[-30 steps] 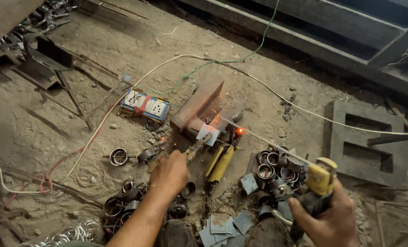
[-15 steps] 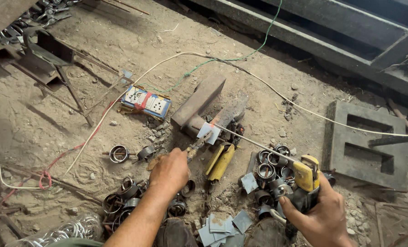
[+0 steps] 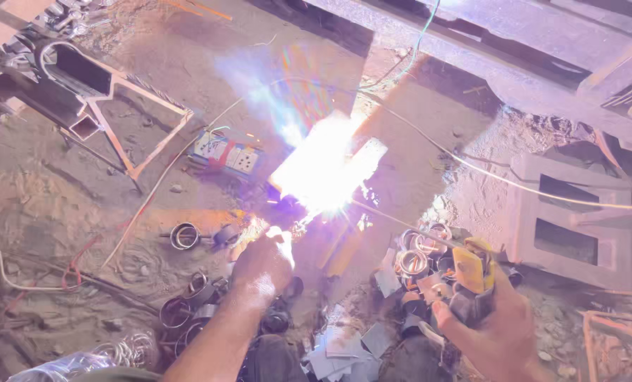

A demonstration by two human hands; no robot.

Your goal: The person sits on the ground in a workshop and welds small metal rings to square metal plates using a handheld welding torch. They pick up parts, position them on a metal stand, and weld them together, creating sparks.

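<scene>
My right hand (image 3: pixel 496 332) grips a yellow electrode holder (image 3: pixel 472 265) at the lower right, with a thin welding rod (image 3: pixel 394 216) running up-left into a bright arc flash (image 3: pixel 323 173). The flash hides the metal workpiece under it. My left hand (image 3: pixel 263 262) is closed just below the flash, next to the workpiece; what it holds is lost in the glare. Several short metal rings (image 3: pixel 415 258) lie between my hands.
A blue-and-white socket box (image 3: pixel 227 155) lies left of the flash. Metal frame pieces (image 3: pixel 82 92) sit at the upper left and a concrete block (image 3: pixel 567 209) at the right. Cables cross the sandy ground. Flat metal plates (image 3: pixel 351 346) lie near the bottom edge.
A bright welding arc has flared up over the workpiece, where only a small glow and then none showed before. Both hands stay roughly in place; the view has shifted slightly.
</scene>
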